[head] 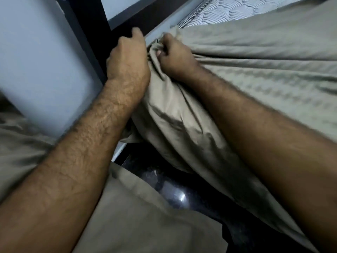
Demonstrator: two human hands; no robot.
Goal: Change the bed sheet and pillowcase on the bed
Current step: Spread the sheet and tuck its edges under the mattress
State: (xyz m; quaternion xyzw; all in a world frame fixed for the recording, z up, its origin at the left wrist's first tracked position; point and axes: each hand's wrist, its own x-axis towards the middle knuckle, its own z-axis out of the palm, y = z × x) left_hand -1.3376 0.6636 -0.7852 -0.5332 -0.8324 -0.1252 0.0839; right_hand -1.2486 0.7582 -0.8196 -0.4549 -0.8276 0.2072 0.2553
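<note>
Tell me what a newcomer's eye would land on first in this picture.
First come the two bare forearms reaching in from the bottom to the middle of the frame, where the right hand grips a bunched corner of the olive-grey bed sheet and the left hand is pressed close beside it. Next is the bare quilted mattress showing at the top, still uncovered past the sheet's edge. Below, between folds of cloth, a dark glossy floor glints.

The sheet (246, 57) is olive-beige with a faint woven check, spread over the mattress (215, 11) and bunched into folds at its corner. The quilted white mattress shows bare beyond it. The sheet's edge hangs down, seemingly untucked.
</note>
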